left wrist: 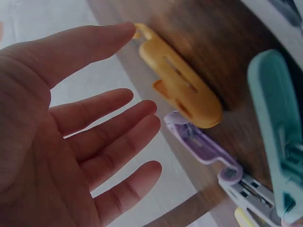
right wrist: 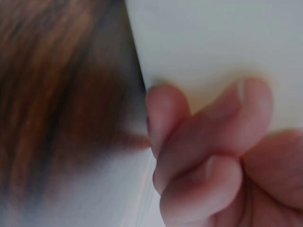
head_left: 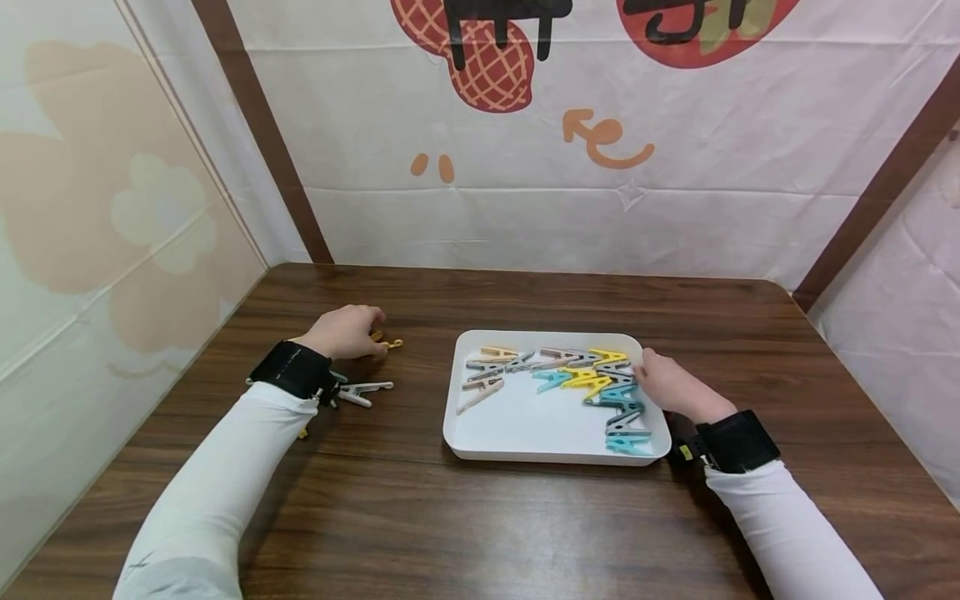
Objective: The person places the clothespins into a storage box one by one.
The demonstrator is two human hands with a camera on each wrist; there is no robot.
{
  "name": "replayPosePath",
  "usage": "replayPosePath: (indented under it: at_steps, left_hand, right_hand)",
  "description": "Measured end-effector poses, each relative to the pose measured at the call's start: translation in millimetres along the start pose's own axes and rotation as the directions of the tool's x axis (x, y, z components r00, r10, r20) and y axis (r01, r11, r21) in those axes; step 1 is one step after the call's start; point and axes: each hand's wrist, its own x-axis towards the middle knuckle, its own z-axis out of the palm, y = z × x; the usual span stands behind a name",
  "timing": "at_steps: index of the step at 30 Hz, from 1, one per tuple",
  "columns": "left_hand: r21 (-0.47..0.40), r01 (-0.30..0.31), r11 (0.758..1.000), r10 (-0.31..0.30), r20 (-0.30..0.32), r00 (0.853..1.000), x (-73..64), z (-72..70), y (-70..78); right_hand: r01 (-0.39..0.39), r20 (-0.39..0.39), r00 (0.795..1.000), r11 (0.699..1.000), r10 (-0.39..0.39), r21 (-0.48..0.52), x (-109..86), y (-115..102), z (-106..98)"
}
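My left hand (head_left: pixel 347 332) reaches over the table's left side, above a yellow clothespin (head_left: pixel 393 343). In the left wrist view its fingers (left wrist: pixel 125 127) are extended and apart, and the thumb tip is at one end of the yellow clothespin (left wrist: pixel 182 85); whether they touch is unclear. A purple clothespin (left wrist: pixel 203 146), a grey one (left wrist: pixel 251 194) and a teal one (left wrist: pixel 274 127) lie close by. My right hand (head_left: pixel 678 387) holds the right rim of a white tray (head_left: pixel 517 437), fingers curled against its side. Several yellow, grey, blue and beige clothespins (head_left: pixel 588 382) lie in the tray.
A light grey clothespin (head_left: pixel 363 392) lies beside the left wrist, with a yellow piece (head_left: pixel 303 433) partly hidden under the forearm. The brown wooden table (head_left: pixel 480 533) ends at a printed white cloth wall (head_left: pixel 525 225) at the back.
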Motion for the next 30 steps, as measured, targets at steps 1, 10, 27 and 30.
replayPosePath:
  at_steps: [1,10,27,30]
  left_hand:
    - [0.005,0.001,1.000,-0.001,0.005,1.000,0.9,1.4,-0.3]
    - [0.042,0.002,0.999,-0.003,0.017,1.000,10.2,12.0,-3.2]
    - [0.023,-0.006,1.000,0.006,-0.003,1.000,6.8,9.1,5.3]
    - [0.003,-0.014,1.000,0.014,-0.026,1.000,6.4,5.7,9.0]
  right_hand:
    - [0.000,0.000,1.000,1.000,0.000,0.000,0.3,-0.1,0.0]
    - [0.004,0.002,1.000,1.000,-0.004,0.000,1.3,-1.2,-1.7]
    - [-0.005,0.007,1.000,1.000,0.005,0.008,0.2,-0.5,0.3]
    - [-0.001,0.006,1.000,1.000,0.001,0.006,0.8,-0.2,0.3]
